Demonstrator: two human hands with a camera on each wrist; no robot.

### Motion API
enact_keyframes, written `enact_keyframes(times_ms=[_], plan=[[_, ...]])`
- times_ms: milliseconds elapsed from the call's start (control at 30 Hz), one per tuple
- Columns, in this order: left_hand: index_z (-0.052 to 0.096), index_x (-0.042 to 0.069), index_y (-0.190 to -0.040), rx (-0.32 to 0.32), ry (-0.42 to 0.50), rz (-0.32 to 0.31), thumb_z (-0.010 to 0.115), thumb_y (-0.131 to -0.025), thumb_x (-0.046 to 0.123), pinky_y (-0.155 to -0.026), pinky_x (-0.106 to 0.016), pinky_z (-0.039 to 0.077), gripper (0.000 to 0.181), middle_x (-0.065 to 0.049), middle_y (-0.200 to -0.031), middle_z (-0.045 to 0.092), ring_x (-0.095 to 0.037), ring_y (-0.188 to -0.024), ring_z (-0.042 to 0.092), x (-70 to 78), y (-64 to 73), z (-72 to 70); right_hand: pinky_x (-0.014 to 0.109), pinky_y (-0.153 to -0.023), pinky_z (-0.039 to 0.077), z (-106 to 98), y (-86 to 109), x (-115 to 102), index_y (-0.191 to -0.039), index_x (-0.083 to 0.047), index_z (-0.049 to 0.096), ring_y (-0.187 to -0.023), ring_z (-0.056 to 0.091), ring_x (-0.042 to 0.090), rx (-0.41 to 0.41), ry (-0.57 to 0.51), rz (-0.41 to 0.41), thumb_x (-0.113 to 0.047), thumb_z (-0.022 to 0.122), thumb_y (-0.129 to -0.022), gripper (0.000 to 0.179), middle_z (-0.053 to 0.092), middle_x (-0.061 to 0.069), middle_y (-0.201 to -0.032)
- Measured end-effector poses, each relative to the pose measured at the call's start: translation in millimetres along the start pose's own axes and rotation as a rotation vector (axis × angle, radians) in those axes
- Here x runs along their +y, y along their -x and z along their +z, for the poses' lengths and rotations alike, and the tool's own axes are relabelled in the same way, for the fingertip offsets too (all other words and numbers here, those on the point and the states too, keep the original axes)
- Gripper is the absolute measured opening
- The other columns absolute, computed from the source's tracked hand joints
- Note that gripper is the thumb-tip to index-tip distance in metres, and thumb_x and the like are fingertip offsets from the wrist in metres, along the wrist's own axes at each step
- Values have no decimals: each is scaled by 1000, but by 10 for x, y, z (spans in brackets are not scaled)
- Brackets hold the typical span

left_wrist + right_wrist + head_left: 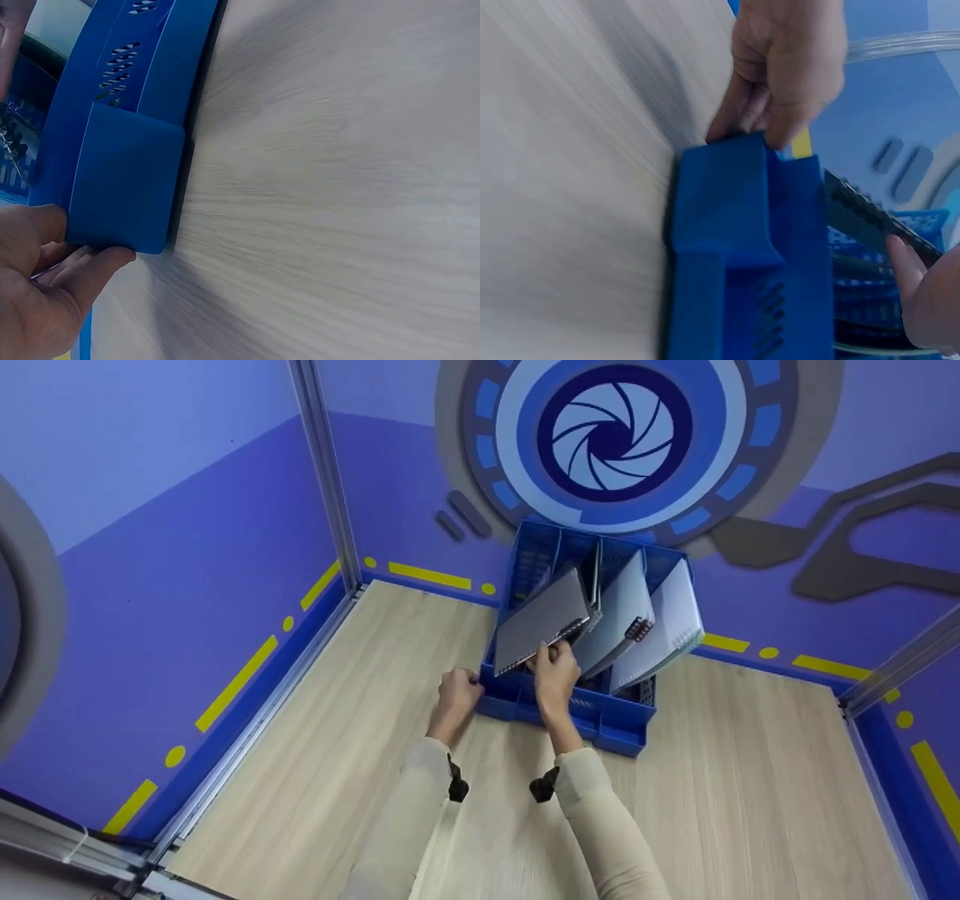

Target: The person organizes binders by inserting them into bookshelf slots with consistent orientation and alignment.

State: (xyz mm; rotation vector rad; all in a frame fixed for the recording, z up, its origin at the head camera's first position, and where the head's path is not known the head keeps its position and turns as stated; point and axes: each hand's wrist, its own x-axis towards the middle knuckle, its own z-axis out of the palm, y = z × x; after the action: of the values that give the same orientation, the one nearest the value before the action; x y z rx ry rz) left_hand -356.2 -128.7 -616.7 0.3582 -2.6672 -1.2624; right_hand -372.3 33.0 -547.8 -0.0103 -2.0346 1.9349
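Observation:
A blue plastic file organizer with upright compartments stands against the back wall. My left hand grips its front left corner; in the left wrist view, thumb and fingers close around the organizer's small front tray. My right hand pinches the lower spiral-bound edge of a grey-covered notebook, which leans tilted in the left part of the organizer. The right wrist view shows this notebook's dark coil edge beside the right fingers. Part of its lower edge is hidden by that hand.
Two lighter spiral notebooks, one pale green and one white, lean in the compartments to the right. A dark item stands behind the grey notebook. Blue-purple printed panels with metal posts border the wooden tabletop.

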Motion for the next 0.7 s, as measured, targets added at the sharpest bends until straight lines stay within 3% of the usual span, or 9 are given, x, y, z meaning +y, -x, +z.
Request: enact_keyframes(times_ms=[133, 267, 467, 700], plan=[[36, 18, -62, -7, 12, 16, 66, -83, 1, -53, -30, 22, 40, 7, -60, 32, -12, -56, 29, -7, -4, 12, 36, -73, 61, -86, -76, -73, -102, 8, 72, -82, 75, 35, -30, -1, 9, -5, 60, -98, 18, 74, 25, -95], [33, 17, -62, -21, 28, 16, 65, -84, 1, -51, -29, 20, 42, 9, -58, 28, -10, -53, 24, -12, -10, 23, 36, -75, 60, -121, -118, -96, -92, 11, 73, -84, 75, 35, -40, -21, -15, -3, 62, -97, 18, 72, 29, -91], [36, 17, -62, -44, 14, -12, 67, -85, 3, -52, -30, 20, 41, 9, -58, 31, -10, -53, 26, -18, -17, 34, 43, -75, 60, -106, -88, -66, -71, 8, 60, -80, 74, 40, 41, 31, -107, -8, 65, -99, 32, 66, 30, -76], [34, 17, -62, -35, 18, -19, 67, -86, 2, -53, -30, 21, 44, 8, -59, 30, -11, -54, 26, -7, -37, 17, 49, -78, 59, 39, -139, 12, -79, 13, 64, -81, 71, 46, 69, -39, -133, -6, 64, -99, 28, 66, 33, -81]])
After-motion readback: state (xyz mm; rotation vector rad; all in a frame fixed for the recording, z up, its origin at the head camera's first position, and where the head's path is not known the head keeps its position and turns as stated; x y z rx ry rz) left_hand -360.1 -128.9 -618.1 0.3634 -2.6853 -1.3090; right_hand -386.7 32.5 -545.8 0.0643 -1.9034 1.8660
